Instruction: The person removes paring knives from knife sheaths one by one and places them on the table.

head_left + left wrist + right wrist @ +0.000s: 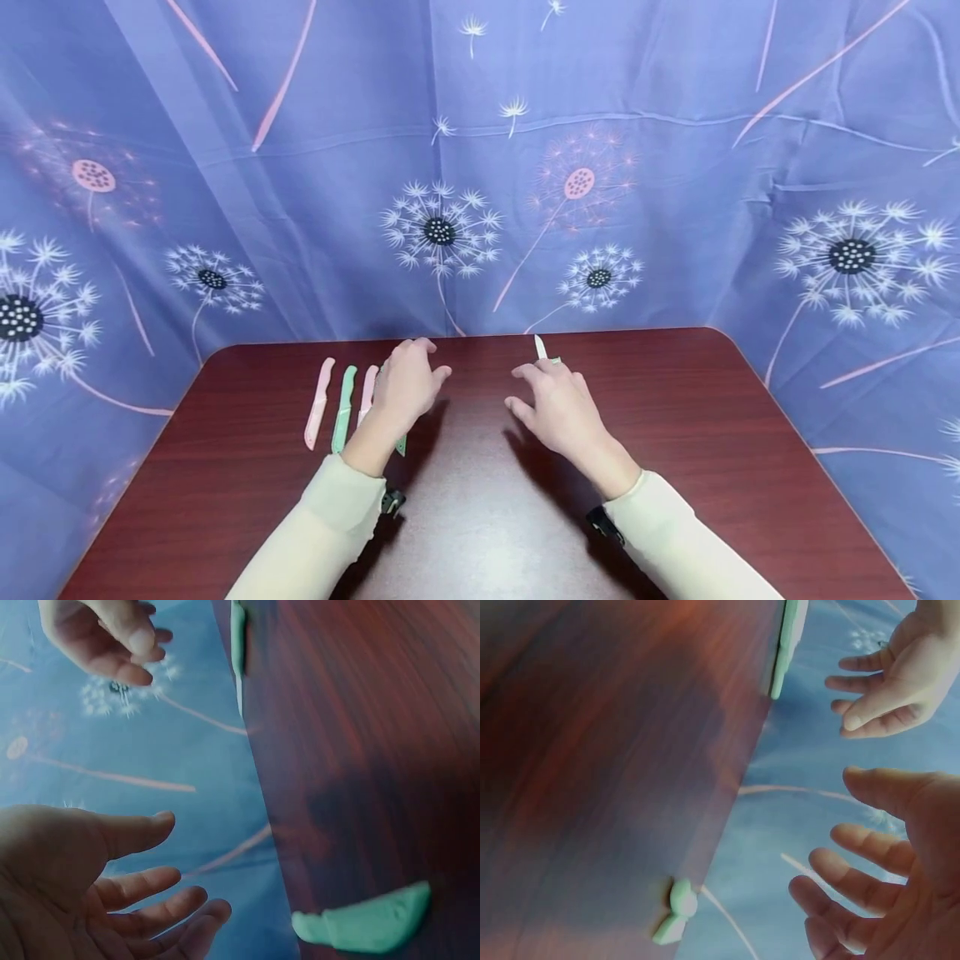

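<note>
My right hand [558,408] blocks the head view of the bare knife [540,345] at the table's [712,433] far edge, leaving its white blade and a scrap of green; the left wrist view adds its green handle [238,637]. My left hand [408,379] hides most of a sheathed green knife [402,446] and part of the pink one [367,392] beside it; the left wrist view shows that green knife end to end. Both hands hang above the table, fingers loosely parted, holding nothing.
</note>
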The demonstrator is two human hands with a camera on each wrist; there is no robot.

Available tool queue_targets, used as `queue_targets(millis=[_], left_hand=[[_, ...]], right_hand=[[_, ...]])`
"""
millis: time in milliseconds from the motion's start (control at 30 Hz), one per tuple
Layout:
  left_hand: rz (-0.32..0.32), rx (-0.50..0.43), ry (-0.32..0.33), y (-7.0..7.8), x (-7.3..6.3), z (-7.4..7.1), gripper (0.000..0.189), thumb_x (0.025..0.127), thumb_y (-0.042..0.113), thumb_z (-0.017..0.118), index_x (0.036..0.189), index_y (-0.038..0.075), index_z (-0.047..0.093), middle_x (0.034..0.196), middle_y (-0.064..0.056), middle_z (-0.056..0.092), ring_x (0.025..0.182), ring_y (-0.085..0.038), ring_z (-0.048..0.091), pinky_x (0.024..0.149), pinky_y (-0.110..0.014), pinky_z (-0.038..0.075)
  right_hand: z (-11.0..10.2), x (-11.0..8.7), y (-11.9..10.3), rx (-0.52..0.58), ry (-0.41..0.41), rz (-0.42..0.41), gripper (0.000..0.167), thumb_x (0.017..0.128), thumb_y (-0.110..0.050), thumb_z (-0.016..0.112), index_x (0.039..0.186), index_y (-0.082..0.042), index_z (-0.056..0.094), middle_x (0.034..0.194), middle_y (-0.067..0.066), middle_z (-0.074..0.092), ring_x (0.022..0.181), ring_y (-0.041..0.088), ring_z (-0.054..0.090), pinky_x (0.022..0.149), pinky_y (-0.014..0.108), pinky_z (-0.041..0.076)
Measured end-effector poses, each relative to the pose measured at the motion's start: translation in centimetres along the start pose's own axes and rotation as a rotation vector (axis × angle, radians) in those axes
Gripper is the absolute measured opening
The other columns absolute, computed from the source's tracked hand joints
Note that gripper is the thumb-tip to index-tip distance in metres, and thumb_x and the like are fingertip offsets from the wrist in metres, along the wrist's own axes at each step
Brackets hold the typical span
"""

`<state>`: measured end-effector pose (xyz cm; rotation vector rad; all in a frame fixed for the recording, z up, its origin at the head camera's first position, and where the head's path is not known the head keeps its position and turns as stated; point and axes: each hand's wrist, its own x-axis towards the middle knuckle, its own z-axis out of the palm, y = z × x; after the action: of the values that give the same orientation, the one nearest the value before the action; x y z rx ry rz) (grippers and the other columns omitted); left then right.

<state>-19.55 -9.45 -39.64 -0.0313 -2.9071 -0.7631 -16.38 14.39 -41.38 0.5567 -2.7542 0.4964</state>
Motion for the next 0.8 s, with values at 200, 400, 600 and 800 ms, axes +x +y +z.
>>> queue_targets(millis=[200,400,600,800], left_hand=[[-0.062,-0.013,-0.025,-2.1,0.9,-0.5,0.047,0.098,0.028,0.079,0.135,0.003,0.068,0.13,-0.02,0.068,0.109,-0.039,0.071,0.09,-0.053,0.058],[-0.124,-0.036,-0.062,-3.5,2.1,-0.2,0.044,0.099,0.023,0.076,0.136,-0.001,0.067,0.131,-0.02,0.069,0.111,-0.039,0.071,0.089,-0.053,0.058],[-0.181,0.003,-0.12,-4.1,3.3,0.2,0.04,0.101,0.023,0.073,0.132,0.0,0.07,0.127,-0.021,0.071,0.11,-0.041,0.071,0.088,-0.052,0.058],[-0.228,0.057,-0.154,-4.2,4.4,1.0,0.029,0.1,0.023,0.075,0.113,-0.002,0.076,0.116,-0.023,0.073,0.102,-0.041,0.073,0.077,-0.049,0.061]], right_hand=[[0.9,0.0,-1.3,-0.008,-0.045,-0.041,0.04,0.092,-0.034,0.083,0.125,-0.013,0.074,0.115,0.006,0.071,0.107,0.033,0.068,0.086,0.051,0.053],[1.5,0.3,-2.6,0.017,-0.063,-0.078,0.038,0.091,-0.03,0.084,0.123,-0.012,0.075,0.112,0.007,0.071,0.099,0.034,0.067,0.081,0.049,0.054],[1.8,0.5,-3.6,0.031,-0.104,-0.071,0.039,0.092,-0.032,0.083,0.124,-0.012,0.075,0.114,0.006,0.07,0.101,0.033,0.067,0.082,0.048,0.053],[2.0,0.8,-4.4,0.05,-0.136,-0.053,0.039,0.093,-0.032,0.083,0.126,-0.012,0.074,0.115,0.006,0.07,0.104,0.033,0.067,0.086,0.049,0.054]])
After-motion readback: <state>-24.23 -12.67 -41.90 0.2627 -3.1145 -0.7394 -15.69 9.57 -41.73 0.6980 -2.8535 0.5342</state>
